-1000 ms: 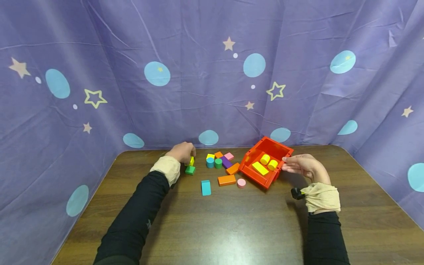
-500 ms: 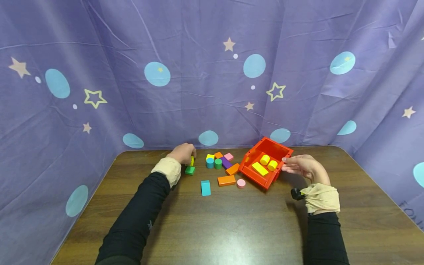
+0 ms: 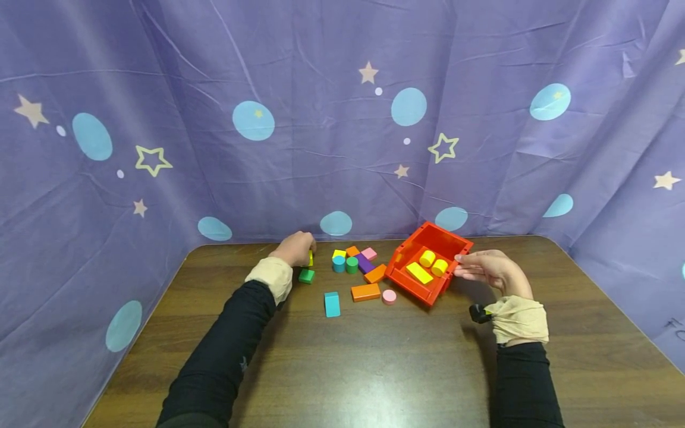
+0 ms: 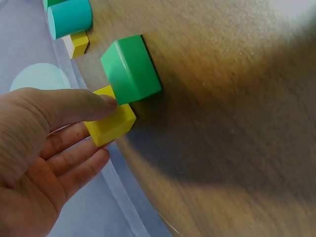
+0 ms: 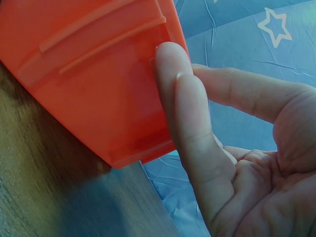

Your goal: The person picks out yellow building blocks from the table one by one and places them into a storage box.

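Near the far edge of the brown wooden table (image 3: 374,362), the left hand (image 3: 295,248) pinches a small yellow block (image 4: 114,125), thumb laid over its top. The block sits just beside a bevelled green block (image 4: 133,69); whether the two touch is unclear. Towards the right, the right hand (image 3: 495,270) grips the side wall of a glossy red open-topped bin (image 3: 446,242), fingers on the outer face and thumb on the other side.

As for progress, three pieces are already inside the bin: two short yellow cylinders (image 3: 427,258) and a flat yellow rectangular block (image 3: 419,273). All of them are yellow. Outside it, along with the held block, another yellow block (image 3: 339,254) lies behind a blue cylinder (image 3: 339,265) in the middle cluster. Also on the table are a green cylinder (image 3: 351,265), a long purple block (image 3: 366,266), three orange blocks (image 3: 366,292), a pink block (image 3: 368,254), a round pink disc (image 3: 389,297) and a light-blue rectangular block (image 3: 332,304). By that count, more pieces lie outside the bin than in it.
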Motion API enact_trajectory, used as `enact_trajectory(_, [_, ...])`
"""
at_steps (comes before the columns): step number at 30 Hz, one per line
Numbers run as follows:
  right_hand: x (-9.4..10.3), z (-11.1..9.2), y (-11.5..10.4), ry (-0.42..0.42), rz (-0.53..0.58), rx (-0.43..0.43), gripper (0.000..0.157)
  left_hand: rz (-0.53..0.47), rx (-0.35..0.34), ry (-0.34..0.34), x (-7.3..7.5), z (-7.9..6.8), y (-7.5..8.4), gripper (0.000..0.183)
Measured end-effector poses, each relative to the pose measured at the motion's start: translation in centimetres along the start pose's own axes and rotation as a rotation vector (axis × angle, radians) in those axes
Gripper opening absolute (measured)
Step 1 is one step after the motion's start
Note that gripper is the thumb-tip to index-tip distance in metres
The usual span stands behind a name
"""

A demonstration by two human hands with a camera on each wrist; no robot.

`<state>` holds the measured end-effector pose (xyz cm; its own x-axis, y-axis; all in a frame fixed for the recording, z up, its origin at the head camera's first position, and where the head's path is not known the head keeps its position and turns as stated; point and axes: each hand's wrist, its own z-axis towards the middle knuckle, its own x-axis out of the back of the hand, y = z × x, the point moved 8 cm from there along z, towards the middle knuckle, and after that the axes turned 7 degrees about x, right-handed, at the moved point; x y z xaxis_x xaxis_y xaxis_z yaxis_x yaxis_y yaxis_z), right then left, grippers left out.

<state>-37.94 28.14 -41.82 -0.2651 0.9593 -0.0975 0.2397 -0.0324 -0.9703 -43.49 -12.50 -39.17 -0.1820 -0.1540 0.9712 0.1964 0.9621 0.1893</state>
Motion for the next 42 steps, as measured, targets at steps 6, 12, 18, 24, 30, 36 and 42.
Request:
enact_trajectory(6, [-0.10,0.19,0.00,-0.020,-0.006,-0.005,0.021,-0.008,0.006,-0.005,-0.49,0.50,-0.20,0.036])
enact_trajectory(12, [-0.05,0.19,-0.10,-0.017,-0.002,0.005,0.018,-0.019,0.001,0.004,-0.51,0.57,-0.16,0.032])
enact_trajectory(18, [0.00,0.28,-0.11,-0.013,-0.003,0.011,0.018,-0.031,-0.014,0.017,-0.15,0.25,0.22,0.018])
enact_trajectory(24, [-0.14,0.34,-0.03,-0.034,-0.001,0.004,0.017,-0.023,-0.004,0.015,-0.61,0.68,-0.14,0.008])
enact_trajectory(30, [-0.34,0.27,-0.15,-0.054,0.016,0.019,0.025,-0.025,-0.006,0.024,-0.63,0.82,-0.26,0.008])
enact_trajectory(36, [-0.27,0.20,-0.18,-0.049,0.016,0.015,0.026,-0.025,-0.017,0.019,-0.32,0.65,-0.05,0.008])
enact_trajectory(42, [-0.13,0.17,-0.06,-0.032,0.005,0.008,0.023,-0.037,-0.042,0.030,-0.07,0.81,0.08,0.019])
